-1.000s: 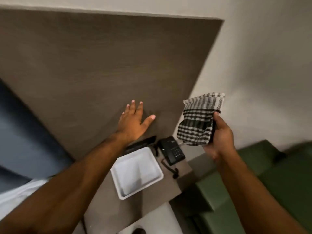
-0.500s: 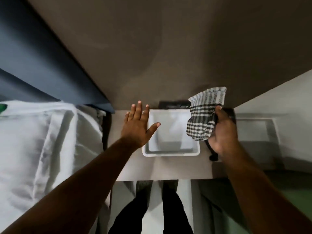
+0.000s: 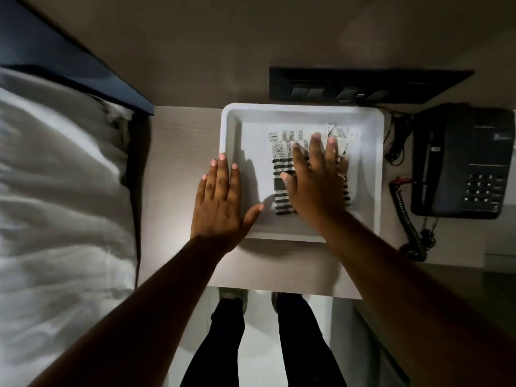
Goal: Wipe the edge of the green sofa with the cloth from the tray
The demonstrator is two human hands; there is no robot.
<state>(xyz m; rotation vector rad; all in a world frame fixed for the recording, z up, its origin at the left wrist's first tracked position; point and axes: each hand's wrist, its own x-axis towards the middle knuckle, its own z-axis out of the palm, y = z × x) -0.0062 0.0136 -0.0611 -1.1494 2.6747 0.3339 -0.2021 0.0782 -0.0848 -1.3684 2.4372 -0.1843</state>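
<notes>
The black-and-white checked cloth [image 3: 281, 174] lies flat inside the white tray [image 3: 368, 169] on the bedside table. My right hand [image 3: 317, 180] rests palm down on top of the cloth, fingers spread, covering most of it. My left hand [image 3: 220, 199] lies flat with fingers apart over the tray's left rim, its thumb inside the tray and holding nothing. The green sofa is out of view.
A black telephone [image 3: 460, 163] with a coiled cord [image 3: 405, 219] sits right of the tray. A black switch panel [image 3: 363, 85] is on the wall behind. A bed with white bedding [image 3: 61, 205] fills the left. My legs [image 3: 262, 344] stand below the table edge.
The view swung from the sofa side down onto the table. My right hand lowered the cloth into the tray and flattened on it. My left hand came down onto the tray's left rim.
</notes>
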